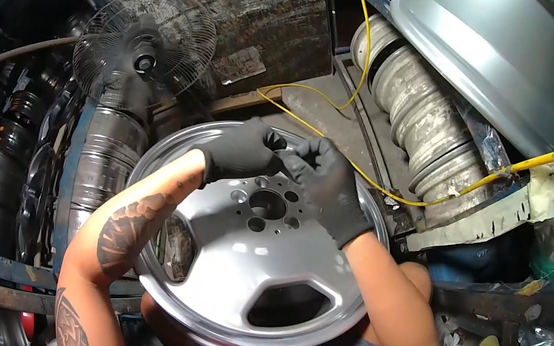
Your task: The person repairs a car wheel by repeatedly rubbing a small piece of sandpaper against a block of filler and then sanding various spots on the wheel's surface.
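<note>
A silver alloy wheel (228, 238) lies face up across my lap, its centre hole and ring of bolt holes showing. Above its far part, my left hand (245, 150), in a dark grey knit glove, has its fingers curled in toward the other hand. My right hand (326, 185), gloved the same way, is closed in a pinch, with thumb and fingertips close to the left fingertips. Anything between the fingertips is too small or hidden to make out. Both forearms reach over the wheel from the near side.
A wire-cage fan (145, 61) stands beyond the wheel on the left. Stacked rims (105, 158) fill the left rack, and a row of worn rims (421, 109) lies at right. A large silver rim (490, 55) sits above them. A yellow cable (365, 177) runs behind the wheel.
</note>
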`<control>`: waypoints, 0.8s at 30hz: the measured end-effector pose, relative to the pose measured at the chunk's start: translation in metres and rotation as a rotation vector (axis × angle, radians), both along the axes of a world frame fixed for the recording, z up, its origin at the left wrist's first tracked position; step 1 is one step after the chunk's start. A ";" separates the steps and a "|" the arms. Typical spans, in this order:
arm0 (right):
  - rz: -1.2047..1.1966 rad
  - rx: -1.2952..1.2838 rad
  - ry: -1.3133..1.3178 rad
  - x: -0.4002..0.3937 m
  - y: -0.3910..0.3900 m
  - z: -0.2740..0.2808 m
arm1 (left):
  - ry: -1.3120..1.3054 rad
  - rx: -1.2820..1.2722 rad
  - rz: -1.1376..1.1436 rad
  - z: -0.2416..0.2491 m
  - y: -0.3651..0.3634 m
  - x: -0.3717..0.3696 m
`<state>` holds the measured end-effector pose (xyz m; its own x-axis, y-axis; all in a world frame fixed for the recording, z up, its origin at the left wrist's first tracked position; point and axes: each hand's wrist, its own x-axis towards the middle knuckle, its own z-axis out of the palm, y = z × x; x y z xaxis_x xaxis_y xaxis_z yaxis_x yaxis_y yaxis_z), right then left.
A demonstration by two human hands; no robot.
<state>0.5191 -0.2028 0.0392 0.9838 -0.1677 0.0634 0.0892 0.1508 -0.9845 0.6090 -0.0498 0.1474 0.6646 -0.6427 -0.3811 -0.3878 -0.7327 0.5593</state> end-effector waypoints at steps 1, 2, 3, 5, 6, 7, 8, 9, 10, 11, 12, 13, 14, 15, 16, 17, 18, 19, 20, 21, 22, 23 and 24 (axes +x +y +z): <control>0.069 0.216 -0.050 0.000 -0.006 0.001 | 0.080 -0.013 -0.022 0.003 -0.001 0.001; 0.032 0.160 -0.060 0.000 -0.011 0.004 | 0.117 -0.024 -0.055 0.001 0.001 0.005; -0.003 0.104 -0.070 0.000 -0.015 0.007 | 0.152 -0.034 -0.087 0.000 0.005 0.009; -0.032 0.101 -0.133 -0.001 -0.016 0.007 | 0.228 -0.084 -0.118 0.007 0.003 0.003; -0.017 0.067 -0.111 -0.003 -0.017 0.009 | 0.202 -0.037 -0.147 0.012 0.001 0.001; 0.000 0.033 -0.089 -0.005 -0.017 0.012 | 0.176 0.009 -0.175 0.016 0.000 0.001; 0.018 -0.001 -0.069 -0.006 -0.018 0.014 | 0.148 0.056 -0.201 0.017 0.000 0.001; -0.022 -0.029 -0.073 -0.006 -0.017 0.012 | 0.177 0.018 -0.189 0.015 0.001 0.002; -0.062 -0.057 -0.078 -0.006 -0.018 0.010 | 0.205 -0.020 -0.176 0.012 0.003 0.003; -0.103 -0.087 -0.083 -0.006 -0.018 0.010 | 0.232 -0.060 -0.163 0.009 0.005 0.005; -0.112 -0.057 -0.087 -0.008 -0.019 0.011 | 0.297 -0.108 -0.141 0.007 0.006 0.006; -0.124 -0.027 -0.089 -0.011 -0.021 0.013 | 0.364 -0.157 -0.121 0.005 0.006 0.008; -0.138 0.003 -0.090 -0.014 -0.024 0.014 | 0.431 -0.205 -0.104 0.002 0.006 0.010; -0.130 0.040 -0.087 -0.016 -0.026 0.012 | 0.494 -0.300 -0.067 -0.003 0.006 0.008; -0.123 0.077 -0.084 -0.019 -0.029 0.010 | 0.463 -0.307 -0.090 -0.005 0.007 0.010; -0.115 0.115 -0.080 -0.022 -0.032 0.009 | 0.433 -0.313 -0.112 -0.007 0.008 0.013; -0.119 0.119 -0.083 -0.025 -0.034 0.008 | 0.402 -0.320 -0.132 -0.008 0.009 0.016; -0.121 0.124 -0.086 -0.029 -0.036 0.007 | 0.412 -0.327 -0.122 -0.012 0.009 0.016; -0.123 0.130 -0.090 -0.032 -0.037 0.007 | 0.467 -0.352 -0.106 -0.009 0.007 0.013; -0.150 0.081 -0.115 -0.035 -0.037 0.006 | 0.522 -0.377 -0.090 -0.005 0.005 0.009; -0.175 0.032 -0.141 -0.037 -0.037 0.005 | 0.575 -0.401 -0.071 -0.002 0.004 0.007; -0.200 -0.016 -0.167 -0.037 -0.037 0.004 | 0.614 -0.432 -0.051 -0.004 0.003 0.007; -0.190 -0.011 -0.178 -0.037 -0.037 0.000 | 0.655 -0.463 -0.029 -0.008 0.003 0.007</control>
<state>0.4821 -0.2402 0.0397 0.9080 -0.3464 0.2358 0.2870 0.1040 -0.9523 0.6162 -0.0466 0.1398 0.3790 -0.8445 -0.3784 0.1089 -0.3653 0.9245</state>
